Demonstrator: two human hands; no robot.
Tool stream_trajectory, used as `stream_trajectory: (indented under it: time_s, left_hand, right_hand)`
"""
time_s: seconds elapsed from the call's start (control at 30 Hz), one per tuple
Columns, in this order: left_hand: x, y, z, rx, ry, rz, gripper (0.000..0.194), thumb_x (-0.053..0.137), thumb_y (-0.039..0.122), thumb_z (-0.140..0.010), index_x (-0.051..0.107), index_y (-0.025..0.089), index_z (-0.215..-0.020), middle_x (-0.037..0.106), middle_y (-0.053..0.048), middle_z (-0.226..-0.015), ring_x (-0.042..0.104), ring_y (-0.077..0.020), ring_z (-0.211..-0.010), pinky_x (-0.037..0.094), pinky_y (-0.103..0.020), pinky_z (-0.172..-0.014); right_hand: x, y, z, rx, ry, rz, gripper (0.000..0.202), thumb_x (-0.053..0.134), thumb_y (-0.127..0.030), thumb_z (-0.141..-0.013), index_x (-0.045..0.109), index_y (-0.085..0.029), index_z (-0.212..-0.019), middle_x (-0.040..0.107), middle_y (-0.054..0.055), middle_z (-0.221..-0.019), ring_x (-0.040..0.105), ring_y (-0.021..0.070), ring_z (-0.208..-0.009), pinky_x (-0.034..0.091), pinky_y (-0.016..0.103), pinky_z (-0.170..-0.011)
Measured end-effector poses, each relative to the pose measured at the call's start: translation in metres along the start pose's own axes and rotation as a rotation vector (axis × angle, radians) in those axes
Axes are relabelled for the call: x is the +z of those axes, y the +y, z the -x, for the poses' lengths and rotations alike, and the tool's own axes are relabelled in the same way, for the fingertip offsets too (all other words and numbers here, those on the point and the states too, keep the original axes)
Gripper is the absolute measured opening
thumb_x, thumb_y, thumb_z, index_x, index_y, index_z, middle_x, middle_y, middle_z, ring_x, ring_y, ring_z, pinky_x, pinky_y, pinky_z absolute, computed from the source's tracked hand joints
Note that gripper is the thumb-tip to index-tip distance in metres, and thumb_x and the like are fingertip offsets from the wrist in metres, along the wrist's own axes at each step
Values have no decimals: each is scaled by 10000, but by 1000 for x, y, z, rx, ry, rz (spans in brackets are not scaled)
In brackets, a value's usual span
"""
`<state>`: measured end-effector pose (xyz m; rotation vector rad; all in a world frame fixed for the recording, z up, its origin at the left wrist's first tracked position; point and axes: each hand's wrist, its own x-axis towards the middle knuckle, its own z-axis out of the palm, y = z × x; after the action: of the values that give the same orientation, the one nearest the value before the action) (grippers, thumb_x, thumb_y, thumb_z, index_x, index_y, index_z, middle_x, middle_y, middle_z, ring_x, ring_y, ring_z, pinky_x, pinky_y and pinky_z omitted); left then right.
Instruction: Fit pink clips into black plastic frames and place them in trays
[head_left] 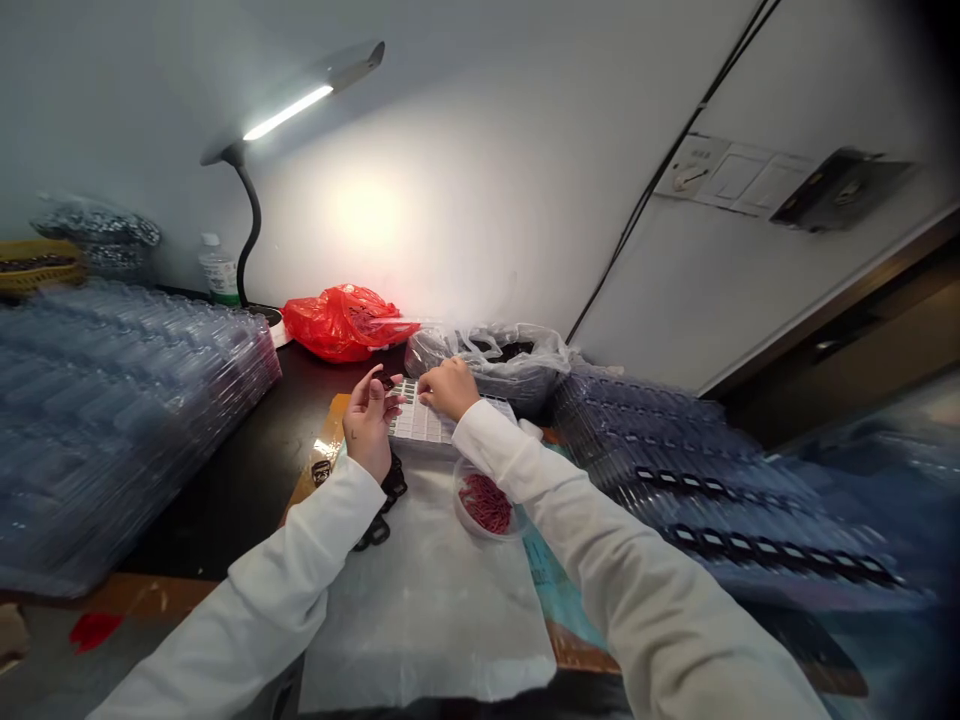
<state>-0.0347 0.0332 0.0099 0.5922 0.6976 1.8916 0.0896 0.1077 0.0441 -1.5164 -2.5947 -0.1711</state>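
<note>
My left hand [367,425] is raised at the left end of a white tray with many small compartments [427,424]. Between its thumb and fingers is a small dark piece [385,380], too small to identify. Over the tray, my right hand [451,388] points down with its fingers pinched together; anything in them is hidden. Black ring-shaped pieces [377,530] lie on the sheet below my left wrist. A round clear tub of thin red sticks [486,503] stands beside my right forearm.
Stacked clear plastic trays rise at left [127,400] and right [697,470], the right ones holding black pieces. Behind are a red plastic bag [341,322], a clear bag with dark contents [510,362] and a lit desk lamp [289,112]. A pale sheet [427,620] covers the work surface.
</note>
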Motion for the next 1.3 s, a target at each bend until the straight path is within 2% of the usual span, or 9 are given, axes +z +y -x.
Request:
stream_trajectory:
  time_s: [0.23, 0.33, 0.4, 0.5, 0.63, 0.7, 0.8, 1.1, 1.3]
  left_hand:
    - [4, -1, 9, -80, -62, -15, 508, 757, 493, -682, 654, 185, -1074, 728, -60, -888, 629, -86, -603, 438, -181, -551]
    - [4, -4, 13, -148, -116, -6, 483, 744, 502, -694, 664, 177, -1043, 723, -55, -857, 614, -76, -579, 432, -172, -531]
    - [4, -6, 18, -217, -155, -3, 452, 729, 505, -713, 670, 169, -1009, 723, -64, -870, 604, -71, -571, 427, -169, -518]
    - [6, -7, 26, -305, -200, -16, 448, 704, 506, -742, 665, 170, -1035, 725, -77, -883, 579, -65, -555, 424, -169, -508]
    - [10, -9, 36, -357, -269, -39, 488, 699, 488, -758, 645, 185, -1136, 713, -74, -863, 540, -60, -549, 432, -181, -526]
    - [10, -12, 41, -369, -308, -62, 487, 709, 481, -751, 658, 182, -1131, 697, -58, -826, 529, -63, -549, 430, -190, -528]
    - [8, -17, 45, -370, -360, -122, 484, 733, 481, -723, 688, 180, -1099, 680, -41, -795, 520, -67, -540, 411, -198, -510]
    - [4, -21, 44, -301, -400, -321, 487, 709, 487, -744, 698, 166, -1111, 665, -38, -721, 544, -93, -513, 386, -219, -483]
    - [5, -21, 46, -322, -370, -351, 511, 741, 488, -706, 693, 157, -1092, 679, -42, -746, 559, -96, -490, 378, -217, -459]
  right_hand:
    - [5, 6, -9, 63, -3, -48, 129, 697, -315, -784, 768, -242, -864, 739, 76, -878, 578, 240, -963, 311, 356, -905]
    - [-5, 7, -2, 78, 48, -98, 109, 689, -304, -793, 761, -239, -842, 737, 58, -850, 590, 219, -919, 331, 342, -884]
    - [-18, 8, 11, 89, 110, -146, 114, 656, -289, -823, 746, -234, -866, 733, 45, -865, 592, 205, -899, 359, 320, -835]
    - [-39, 8, 45, 79, 203, -229, 130, 596, -264, -875, 706, -228, -933, 718, 16, -919, 587, 167, -888, 392, 270, -775]
    - [-52, 1, 93, 18, 423, -484, 105, 586, -189, -880, 680, -211, -922, 711, 2, -868, 578, 147, -825, 413, 241, -743]
    - [-50, -4, 107, -6, 498, -580, 108, 598, -154, -866, 684, -214, -894, 713, -1, -817, 567, 154, -796, 414, 247, -726]
    - [-44, -8, 117, -20, 495, -570, 133, 602, -129, -859, 692, -226, -872, 723, 1, -845, 558, 161, -798, 406, 269, -742]
    - [-24, -4, 118, -21, 537, -629, 183, 559, -86, -864, 683, -220, -853, 707, -3, -810, 537, 170, -788, 428, 276, -708]
    - [-17, -2, 119, -17, 541, -564, 140, 586, -158, -879, 705, -226, -850, 714, 5, -827, 527, 175, -806, 434, 289, -730]
